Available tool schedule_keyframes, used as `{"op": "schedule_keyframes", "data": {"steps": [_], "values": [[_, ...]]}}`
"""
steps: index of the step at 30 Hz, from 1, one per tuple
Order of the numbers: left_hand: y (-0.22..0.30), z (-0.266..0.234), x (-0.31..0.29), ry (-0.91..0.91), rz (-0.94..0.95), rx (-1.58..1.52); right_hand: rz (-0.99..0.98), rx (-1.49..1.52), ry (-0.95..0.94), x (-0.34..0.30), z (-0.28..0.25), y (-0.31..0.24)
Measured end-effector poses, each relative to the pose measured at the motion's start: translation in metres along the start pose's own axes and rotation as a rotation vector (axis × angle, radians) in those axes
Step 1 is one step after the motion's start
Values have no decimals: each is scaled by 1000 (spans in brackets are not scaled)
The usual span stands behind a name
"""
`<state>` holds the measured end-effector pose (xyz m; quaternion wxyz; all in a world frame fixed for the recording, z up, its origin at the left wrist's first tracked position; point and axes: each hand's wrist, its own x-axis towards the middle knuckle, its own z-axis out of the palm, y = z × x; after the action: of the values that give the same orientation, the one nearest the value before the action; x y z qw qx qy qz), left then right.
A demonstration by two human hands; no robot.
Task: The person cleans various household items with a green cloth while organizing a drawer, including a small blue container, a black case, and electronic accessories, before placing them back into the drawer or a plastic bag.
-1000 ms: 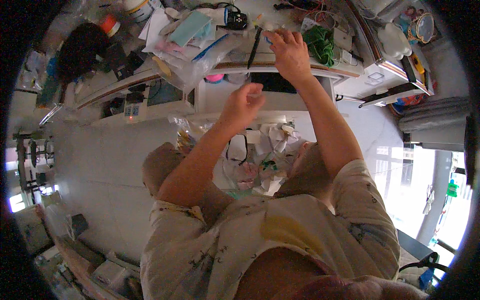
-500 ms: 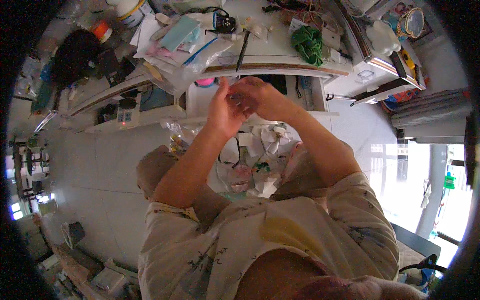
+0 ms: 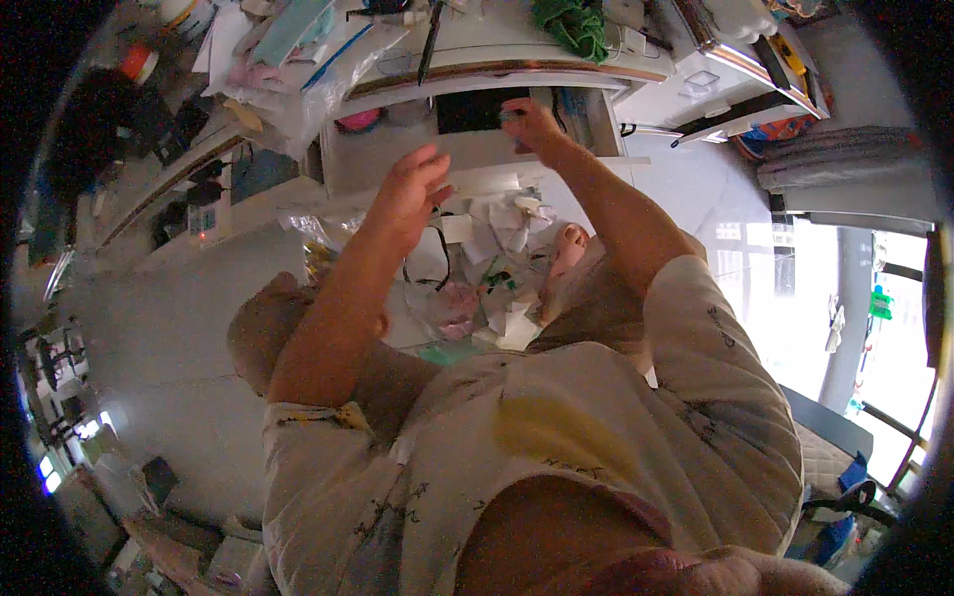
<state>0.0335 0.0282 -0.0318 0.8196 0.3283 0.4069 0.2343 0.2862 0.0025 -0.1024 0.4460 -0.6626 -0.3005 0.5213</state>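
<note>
My left hand [image 3: 409,191] is raised in front of an open white drawer [image 3: 370,161], its fingers apart and holding nothing. Over the right part of that drawer, my right hand [image 3: 533,129] has its fingers curled together in a pinch. A small greyish spot shows at its fingertips, too small to name. Inside the drawer lie a flat black item [image 3: 467,111] beside my right fingers and a pink round thing [image 3: 358,121] at the left. Below my hands, a heap of paper scraps [image 3: 487,230] and clear plastic sits on the floor between my legs.
Above the drawer, the desk bears a clear plastic bag [image 3: 323,94], a black pen [image 3: 430,45] and a green cloth bundle [image 3: 573,28]. A second open compartment [image 3: 260,171] is at the left. An open drawer [image 3: 740,114] juts out at the right.
My hands were together over the drawer's front edge. They have parted: the left has drawn back left and nearer, the right has reached farther over the drawer. The whole view has shifted.
</note>
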Motion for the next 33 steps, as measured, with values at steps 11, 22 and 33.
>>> {"op": "schedule_keyframes", "data": {"steps": [11, 22, 33], "values": [[-51, -19, 53, -115, 354, 1228, -523, -589, 57, 131, -133, 136], [-34, 6, 60, -72, 314, 1494, -544, -622, 95, 187, -154, 197], [-38, 12, 55, -84, 466, 1638, -599, -328, 241, 198, -156, 198]]}}
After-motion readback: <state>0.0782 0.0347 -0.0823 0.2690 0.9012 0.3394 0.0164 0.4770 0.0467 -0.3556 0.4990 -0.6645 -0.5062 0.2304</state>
